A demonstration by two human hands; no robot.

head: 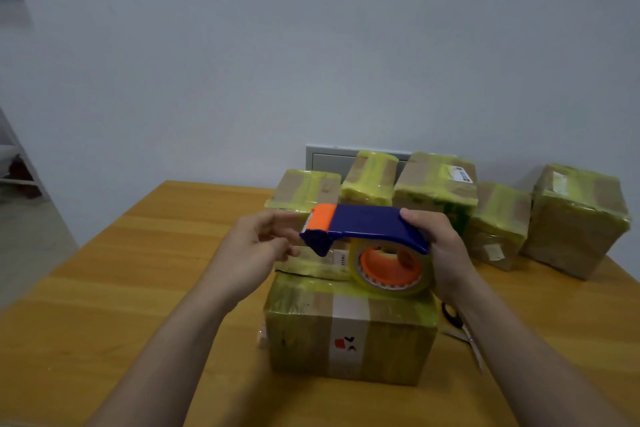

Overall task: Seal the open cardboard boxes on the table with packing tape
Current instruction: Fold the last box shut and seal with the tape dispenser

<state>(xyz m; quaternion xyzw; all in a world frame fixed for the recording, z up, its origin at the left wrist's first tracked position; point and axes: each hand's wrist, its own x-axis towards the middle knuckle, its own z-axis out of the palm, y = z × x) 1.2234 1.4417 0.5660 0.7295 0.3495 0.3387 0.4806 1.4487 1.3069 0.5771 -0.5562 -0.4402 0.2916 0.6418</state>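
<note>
A blue tape dispenser (367,225) with an orange cutter end and a roll of clear tape (391,270) hangs above the nearest cardboard box (349,329). My right hand (440,250) grips the dispenser's handle end. Just left of the orange cutter, the fingers of my left hand (259,243) are bent; whether they pinch the tape end I cannot tell. The near box is wrapped in yellowish tape and carries a white label strip. Behind it lies a second taped box (311,263), partly hidden by the dispenser.
Several taped cardboard boxes (436,191) stand in a row at the back of the wooden table (121,288), one large box (578,222) at far right. Scissors (464,333) lie right of the near box. A white wall rises behind.
</note>
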